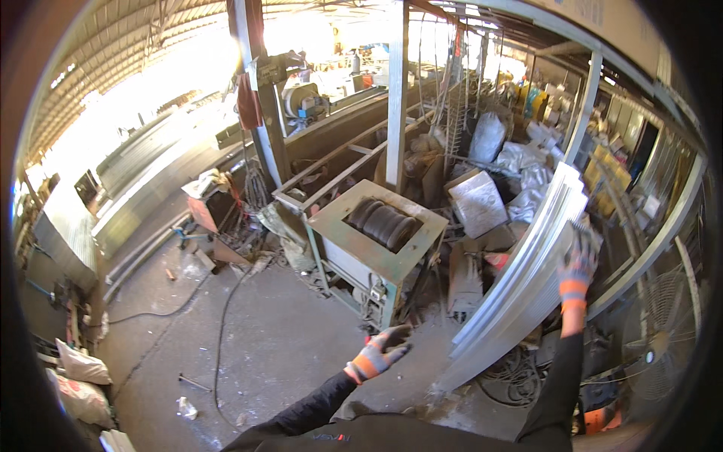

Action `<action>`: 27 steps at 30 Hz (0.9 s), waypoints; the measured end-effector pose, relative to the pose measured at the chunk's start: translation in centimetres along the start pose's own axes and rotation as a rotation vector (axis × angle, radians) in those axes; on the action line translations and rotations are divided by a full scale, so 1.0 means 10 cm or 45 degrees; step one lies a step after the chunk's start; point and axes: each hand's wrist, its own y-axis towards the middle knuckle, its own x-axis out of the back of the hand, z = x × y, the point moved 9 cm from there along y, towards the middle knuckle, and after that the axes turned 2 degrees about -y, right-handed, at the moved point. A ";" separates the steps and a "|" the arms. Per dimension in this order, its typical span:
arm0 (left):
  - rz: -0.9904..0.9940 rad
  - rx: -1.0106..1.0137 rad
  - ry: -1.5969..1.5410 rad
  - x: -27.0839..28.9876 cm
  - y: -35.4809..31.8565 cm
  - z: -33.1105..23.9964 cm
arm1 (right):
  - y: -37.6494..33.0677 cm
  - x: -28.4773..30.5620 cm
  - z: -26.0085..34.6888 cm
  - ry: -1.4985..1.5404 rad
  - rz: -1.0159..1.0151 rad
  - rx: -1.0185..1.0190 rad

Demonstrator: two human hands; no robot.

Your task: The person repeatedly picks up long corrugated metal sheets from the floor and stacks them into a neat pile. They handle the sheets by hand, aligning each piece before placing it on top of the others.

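Note:
A leaning stack of long, pale metal strips rises on the right, its lower end near the floor. My right hand, in a grey and orange work glove, lies against the right edge of the stack near its upper end, with the fingers stretched upward. In front of my body, my left hand is held out in a matching glove. Its fingers are apart and nothing is in them. Just beyond it stands a green-framed metal machine with dark ridged rollers in its top opening.
A steel post stands behind the machine. Silvery wrapped bundles and a foil-covered box are heaped beyond the strips. At the right is a large fan. A dark cable crosses the floor; white sacks lie at left.

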 end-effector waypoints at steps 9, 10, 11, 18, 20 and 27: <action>0.149 -0.909 0.081 -0.94 0.67 -2.16 | -2.01 2.61 2.08 0.288 0.051 0.276; 0.191 -0.754 0.075 -1.07 0.72 -2.13 | -2.21 2.77 2.10 0.393 0.105 0.294; 0.198 -0.756 0.150 -1.11 0.65 -2.13 | -2.39 2.80 2.07 0.472 0.197 0.303; 0.379 -0.688 0.151 -0.92 -0.04 -1.99 | -3.86 1.23 0.02 1.599 -0.084 -0.799; 0.485 -0.678 0.178 -0.90 -0.25 -2.06 | -4.45 0.30 -0.14 1.748 0.165 -1.030; 0.208 -0.761 1.107 -1.06 -0.96 -2.32 | -6.93 -1.49 0.93 1.874 1.633 -2.401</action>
